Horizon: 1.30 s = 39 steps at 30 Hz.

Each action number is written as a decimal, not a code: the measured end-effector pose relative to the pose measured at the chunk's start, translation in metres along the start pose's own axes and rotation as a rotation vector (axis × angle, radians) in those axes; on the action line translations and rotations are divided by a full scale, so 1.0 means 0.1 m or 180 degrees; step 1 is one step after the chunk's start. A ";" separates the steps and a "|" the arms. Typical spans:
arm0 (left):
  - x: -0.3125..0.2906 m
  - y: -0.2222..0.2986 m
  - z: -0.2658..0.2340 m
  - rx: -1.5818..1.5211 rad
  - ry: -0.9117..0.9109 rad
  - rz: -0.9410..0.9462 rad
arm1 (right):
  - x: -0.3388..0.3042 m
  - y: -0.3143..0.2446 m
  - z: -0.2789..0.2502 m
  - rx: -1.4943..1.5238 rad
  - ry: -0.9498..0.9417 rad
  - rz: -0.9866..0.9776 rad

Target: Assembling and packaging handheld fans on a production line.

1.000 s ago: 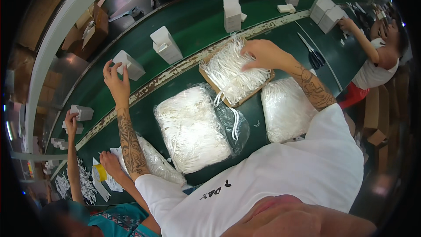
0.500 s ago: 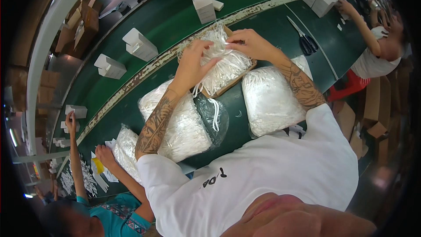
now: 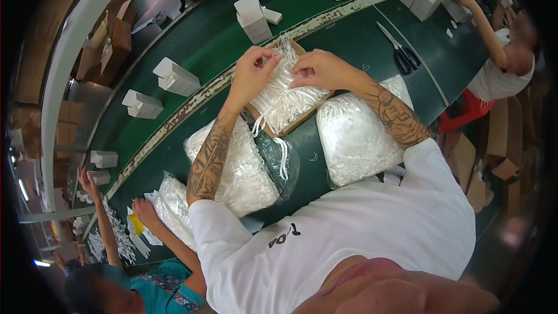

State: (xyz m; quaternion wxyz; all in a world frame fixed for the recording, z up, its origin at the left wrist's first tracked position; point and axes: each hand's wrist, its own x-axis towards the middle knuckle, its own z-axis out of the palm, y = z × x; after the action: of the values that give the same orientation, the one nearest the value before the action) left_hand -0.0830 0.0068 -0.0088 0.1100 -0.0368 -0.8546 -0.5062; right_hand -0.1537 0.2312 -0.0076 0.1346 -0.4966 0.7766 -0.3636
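A shallow cardboard box [image 3: 302, 117] heaped with white looped cords [image 3: 286, 96] sits in front of me, some loops hanging over its near edge. Over the box's far left part, my left hand [image 3: 251, 75] has thumb and forefinger pinched together; what lies between them is too small to make out. My right hand [image 3: 325, 70] reaches in from the right, fingers bent and thumb apart, touching the heap. Below my left forearm lies a clear plastic bag packed with white cords [image 3: 247, 168]. A second full bag [image 3: 357, 139] rests beneath my right forearm.
Black-handled scissors [image 3: 401, 52] lie to the right. Beyond the worn ledge [image 3: 192, 104], white cartons [image 3: 253, 18] stand on the green belt. Co-workers sit at both sides; one's hand [image 3: 148, 212] is at the left beside another bag [image 3: 174, 203]. A red stool [image 3: 465, 111] is at right.
My hands have drawn apart a little over the heap, baring more cords between them. White cartons on the belt have shifted left. The left co-worker's raised hand has come away from a carton.
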 end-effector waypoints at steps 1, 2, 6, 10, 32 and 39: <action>-0.02 0.03 -0.03 0.0083 0.0083 0.0121 | 0.00 -0.04 -0.03 0.0014 -0.0004 0.0012; -0.04 0.07 -0.07 0.0082 0.0074 0.0105 | 0.01 -0.10 -0.06 0.0064 0.0067 0.0342; -0.14 0.35 -0.19 -0.0659 -0.0170 -0.0022 | -0.01 -0.12 -0.05 0.0267 0.0488 0.0286; -0.12 0.50 -0.46 -0.1014 -0.0073 0.0020 | -0.01 0.07 0.11 -0.0581 0.0546 -0.0644; 0.77 0.04 -1.18 0.1575 0.1047 0.1086 | -0.03 0.13 0.02 -0.0056 0.0341 -0.0213; 1.06 0.24 -0.61 0.2318 0.0164 0.1982 | -0.04 0.13 -0.04 -0.0204 0.0735 0.0094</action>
State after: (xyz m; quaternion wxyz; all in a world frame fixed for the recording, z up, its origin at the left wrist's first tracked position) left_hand -0.1731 -0.0403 0.0643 0.2833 -0.2376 -0.9217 -0.1176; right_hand -0.1627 0.2391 -0.0145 0.0336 -0.4439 0.8054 -0.3913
